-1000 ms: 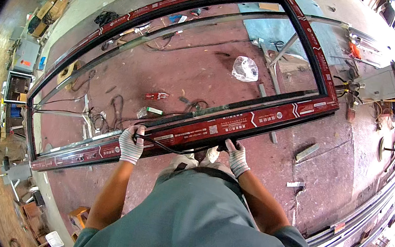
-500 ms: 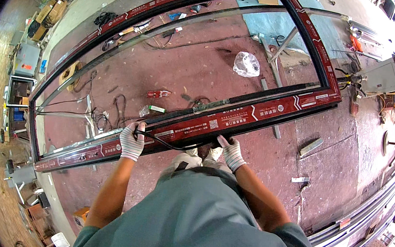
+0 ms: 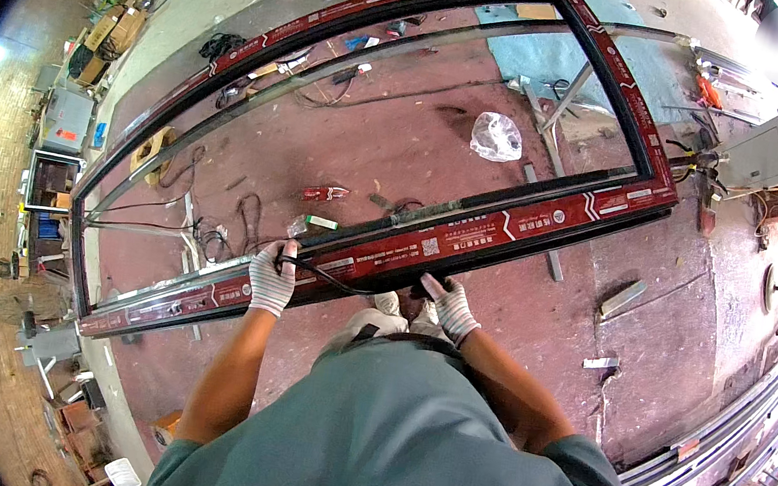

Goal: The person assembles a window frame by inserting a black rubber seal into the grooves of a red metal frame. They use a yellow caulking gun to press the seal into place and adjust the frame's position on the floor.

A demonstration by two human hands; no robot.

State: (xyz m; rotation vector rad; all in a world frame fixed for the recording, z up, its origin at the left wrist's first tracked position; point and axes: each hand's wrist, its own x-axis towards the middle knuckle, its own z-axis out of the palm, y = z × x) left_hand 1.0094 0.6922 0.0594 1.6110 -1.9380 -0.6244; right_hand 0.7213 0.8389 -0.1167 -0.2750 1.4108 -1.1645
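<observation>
A large rectangular window frame (image 3: 500,231), wrapped in dark red printed film with black edges, lies raised across the view in front of me. My left hand (image 3: 272,278), in a striped white glove, pinches a thin black rubber sealing strip (image 3: 329,279) over the frame's near bar. From those fingers the strip sags rightward to the bar's near black edge, where it blends in. My right hand (image 3: 451,310), gloved alike, grips that near edge with thumb and fingers closed. Whether the strip also runs under the right thumb is hard to see.
Beneath the frame, the dark red floor holds a clear plastic bag (image 3: 496,137), a red packet (image 3: 325,193) and loose cables (image 3: 248,218). A metal offcut (image 3: 622,299) lies to the right. Long profiles (image 3: 731,430) are stacked lower right; a grey cabinet (image 3: 758,154) stands far right.
My right hand has slid slightly left along the frame's near edge. My left hand keeps its pinch on the strip. The whole view has shifted a little.
</observation>
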